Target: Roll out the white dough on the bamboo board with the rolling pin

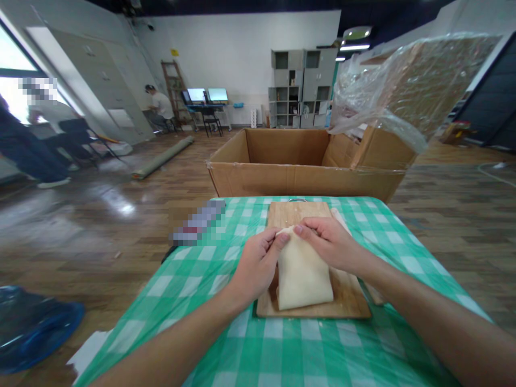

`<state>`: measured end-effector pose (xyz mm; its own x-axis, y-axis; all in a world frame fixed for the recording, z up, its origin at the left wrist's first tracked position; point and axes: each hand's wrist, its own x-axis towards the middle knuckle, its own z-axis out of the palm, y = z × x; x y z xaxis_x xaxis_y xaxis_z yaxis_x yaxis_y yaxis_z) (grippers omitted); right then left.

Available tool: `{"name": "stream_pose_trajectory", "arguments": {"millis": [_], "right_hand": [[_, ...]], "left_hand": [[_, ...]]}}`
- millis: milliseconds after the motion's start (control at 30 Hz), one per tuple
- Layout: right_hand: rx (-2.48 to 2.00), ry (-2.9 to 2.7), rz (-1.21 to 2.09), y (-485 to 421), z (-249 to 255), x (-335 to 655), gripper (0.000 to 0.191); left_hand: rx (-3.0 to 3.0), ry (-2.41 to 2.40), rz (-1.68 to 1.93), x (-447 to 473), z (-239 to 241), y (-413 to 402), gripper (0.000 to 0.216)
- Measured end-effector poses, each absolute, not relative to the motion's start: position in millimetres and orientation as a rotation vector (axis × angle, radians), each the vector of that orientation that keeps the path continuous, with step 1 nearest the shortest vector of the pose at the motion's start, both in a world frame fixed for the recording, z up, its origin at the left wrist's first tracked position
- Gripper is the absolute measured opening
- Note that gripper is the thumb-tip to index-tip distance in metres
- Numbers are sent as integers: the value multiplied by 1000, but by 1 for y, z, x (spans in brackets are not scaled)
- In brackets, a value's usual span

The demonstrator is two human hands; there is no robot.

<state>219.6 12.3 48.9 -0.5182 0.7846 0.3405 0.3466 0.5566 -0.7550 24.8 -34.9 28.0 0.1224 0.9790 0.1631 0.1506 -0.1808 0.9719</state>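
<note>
A pale, smooth sheet of dough (304, 277), folded over on itself, lies on a wooden cutting board (266, 309). My left hand (260, 263) pinches its far left corner between thumb and fingers. At the far right corner, my right hand (332, 244) grips the same edge, thumb on top. Both hands are closed and almost touch each other. Beside the board on the right runs a light wooden piece, perhaps a rolling pin (377, 293), mostly hidden by my right hand and forearm.
A green checked cloth (226, 333) covers the table. A blurred-out flat object (199, 223) lies at its far left edge. Behind stands a large open cardboard box (290, 180) with plastic wrap (363, 102). A blue plastic bag (36, 333) is on the floor. Several people are at the left.
</note>
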Motion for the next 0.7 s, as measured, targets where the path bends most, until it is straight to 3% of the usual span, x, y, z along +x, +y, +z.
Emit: {"name": "stream_pose_trajectory", "arguments": {"millis": [433,700], "right_hand": [[-1031,-2073,774,21,41,226,57],[-943,-2083,948,14,47,221,55]], "left_hand": [[1538,1152,1185,25,27,-35,38],[1530,1122,1201,26,27,-35,34]]}}
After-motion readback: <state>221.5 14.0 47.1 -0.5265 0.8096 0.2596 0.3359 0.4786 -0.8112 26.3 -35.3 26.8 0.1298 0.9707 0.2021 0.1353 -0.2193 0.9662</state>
